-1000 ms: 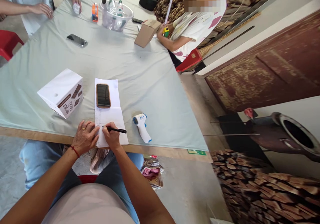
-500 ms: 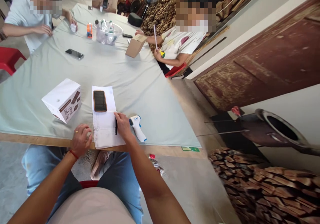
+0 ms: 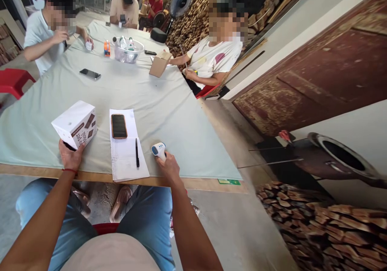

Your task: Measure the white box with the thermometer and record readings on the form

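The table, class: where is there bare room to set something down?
Bare cloth lies between the notebook, far phone and brown carton, and between the right hand and right table edge. Crowded: the notebook, bearing near phone and pen; around the bottle tub.

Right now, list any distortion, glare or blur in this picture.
Head view: firewood at lower right looks stretched and soft; same view, faint reflected bands cross the phone on the notebook, while the thermometer looks fairly crisp.

Thermometer (image 3: 159,150) (white) in right fingers (image 3: 170,159)
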`<state>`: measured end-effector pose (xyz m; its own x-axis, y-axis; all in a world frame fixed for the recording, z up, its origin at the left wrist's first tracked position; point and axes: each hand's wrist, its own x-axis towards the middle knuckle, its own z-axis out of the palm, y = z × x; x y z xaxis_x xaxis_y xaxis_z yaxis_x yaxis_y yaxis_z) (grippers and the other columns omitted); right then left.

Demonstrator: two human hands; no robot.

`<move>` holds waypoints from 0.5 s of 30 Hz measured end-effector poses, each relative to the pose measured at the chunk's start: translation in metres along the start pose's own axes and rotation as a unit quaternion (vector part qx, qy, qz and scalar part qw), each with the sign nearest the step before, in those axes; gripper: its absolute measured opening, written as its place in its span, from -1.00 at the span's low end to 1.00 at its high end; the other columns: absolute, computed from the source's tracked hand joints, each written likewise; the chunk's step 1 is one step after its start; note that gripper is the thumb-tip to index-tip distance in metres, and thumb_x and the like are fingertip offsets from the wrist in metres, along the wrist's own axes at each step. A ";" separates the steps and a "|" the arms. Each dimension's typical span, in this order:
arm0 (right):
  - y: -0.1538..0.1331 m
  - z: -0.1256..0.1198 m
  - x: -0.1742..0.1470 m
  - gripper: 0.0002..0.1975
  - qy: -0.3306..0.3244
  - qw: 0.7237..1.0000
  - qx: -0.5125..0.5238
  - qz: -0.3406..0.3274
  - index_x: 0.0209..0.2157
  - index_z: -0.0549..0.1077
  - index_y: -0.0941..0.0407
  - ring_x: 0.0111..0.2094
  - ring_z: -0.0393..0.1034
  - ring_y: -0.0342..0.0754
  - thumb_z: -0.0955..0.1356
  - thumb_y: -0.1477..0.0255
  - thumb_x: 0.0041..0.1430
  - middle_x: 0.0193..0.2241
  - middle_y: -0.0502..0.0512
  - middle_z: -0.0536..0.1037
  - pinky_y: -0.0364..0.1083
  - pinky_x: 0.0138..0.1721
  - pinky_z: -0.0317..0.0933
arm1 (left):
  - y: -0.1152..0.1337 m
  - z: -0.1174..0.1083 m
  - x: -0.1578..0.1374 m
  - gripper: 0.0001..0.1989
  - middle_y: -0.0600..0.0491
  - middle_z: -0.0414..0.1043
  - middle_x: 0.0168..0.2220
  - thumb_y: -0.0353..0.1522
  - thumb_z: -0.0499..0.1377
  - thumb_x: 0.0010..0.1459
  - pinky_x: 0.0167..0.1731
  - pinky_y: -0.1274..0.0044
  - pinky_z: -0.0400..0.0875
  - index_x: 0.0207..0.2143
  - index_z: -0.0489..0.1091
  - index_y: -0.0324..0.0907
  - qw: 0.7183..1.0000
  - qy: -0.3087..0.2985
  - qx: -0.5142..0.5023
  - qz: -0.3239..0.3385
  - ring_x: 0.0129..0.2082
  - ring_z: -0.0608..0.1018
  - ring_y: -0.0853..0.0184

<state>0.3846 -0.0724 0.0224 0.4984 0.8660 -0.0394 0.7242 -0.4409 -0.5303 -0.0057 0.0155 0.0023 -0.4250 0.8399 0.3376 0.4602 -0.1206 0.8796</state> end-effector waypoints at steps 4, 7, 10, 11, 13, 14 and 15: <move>-0.043 0.015 -0.028 -0.63 -0.012 0.947 0.319 -0.047 -0.18 0.47 0.15 -0.26 0.41 0.05 0.33 0.19 0.05 -0.27 0.16 0.55 -0.05 -0.23 0.29 | 0.009 -0.007 -0.012 -0.22 -0.15 0.42 -0.06 0.07 0.25 -0.06 0.01 0.23 0.44 0.07 0.23 -0.26 0.994 0.028 -0.091 -0.050 -0.08 0.51 0.13; -0.089 0.037 -0.064 -0.73 -0.146 0.879 0.448 -0.067 -0.47 0.40 0.11 -0.48 0.28 -0.08 0.33 0.17 -0.02 -0.54 0.01 0.43 -0.12 -0.42 0.21 | 0.016 -0.015 -0.017 -0.28 -0.15 0.46 -0.12 0.13 0.18 0.00 -0.03 0.27 0.45 -0.02 0.33 -0.26 0.996 -0.036 -0.080 -0.015 -0.11 0.51 0.12; -0.130 0.056 -0.096 -0.75 -0.248 0.827 0.503 -0.042 -0.56 0.32 0.11 -0.57 0.14 -0.15 0.33 0.21 -0.07 -0.63 -0.05 0.33 -0.15 -0.50 0.09 | 0.022 -0.020 -0.017 -0.29 -0.17 0.46 -0.09 0.13 0.14 0.05 0.01 0.28 0.42 -0.01 0.34 -0.28 0.996 -0.076 -0.053 0.021 -0.06 0.50 0.10; -0.140 0.061 -0.103 -0.75 -0.260 0.817 0.513 -0.036 -0.57 0.32 0.11 -0.57 0.13 -0.16 0.32 0.21 -0.07 -0.63 -0.06 0.32 -0.16 -0.49 0.08 | 0.024 -0.021 -0.017 -0.29 -0.18 0.46 -0.08 0.13 0.13 0.07 0.01 0.28 0.43 0.01 0.33 -0.29 0.995 -0.082 -0.054 0.022 -0.05 0.50 0.10; -0.153 0.068 -0.112 -0.75 -0.268 0.808 0.523 -0.029 -0.58 0.31 0.10 -0.55 0.12 -0.16 0.32 0.21 -0.08 -0.64 -0.07 0.31 -0.15 -0.47 0.07 | 0.028 -0.021 -0.017 -0.28 -0.19 0.48 -0.08 0.12 0.12 0.09 -0.03 0.30 0.45 0.04 0.31 -0.30 0.992 -0.101 -0.070 0.013 -0.08 0.52 0.11; -0.158 0.070 -0.113 -0.75 -0.271 0.807 0.524 -0.028 -0.59 0.30 0.10 -0.54 0.12 -0.16 0.32 0.20 -0.09 -0.64 -0.07 0.30 -0.15 -0.46 0.07 | 0.030 -0.021 -0.017 -0.27 -0.19 0.49 -0.08 0.12 0.12 0.10 -0.04 0.31 0.46 0.05 0.30 -0.31 0.991 -0.110 -0.080 0.010 -0.09 0.53 0.12; -0.161 0.072 -0.114 -0.74 -0.274 0.808 0.521 -0.027 -0.59 0.30 0.10 -0.54 0.11 -0.16 0.32 0.20 -0.10 -0.65 -0.08 0.30 -0.15 -0.45 0.06 | 0.031 -0.021 -0.018 -0.27 -0.19 0.50 -0.08 0.11 0.12 0.10 -0.06 0.32 0.47 0.05 0.30 -0.31 0.990 -0.116 -0.086 0.010 -0.10 0.53 0.12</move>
<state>0.1773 -0.0830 0.0514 -0.0138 0.9778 -0.2090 -0.1997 -0.2075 -0.9576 -0.0001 -0.0141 0.0303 -0.2184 0.9328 0.2869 0.3193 -0.2095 0.9242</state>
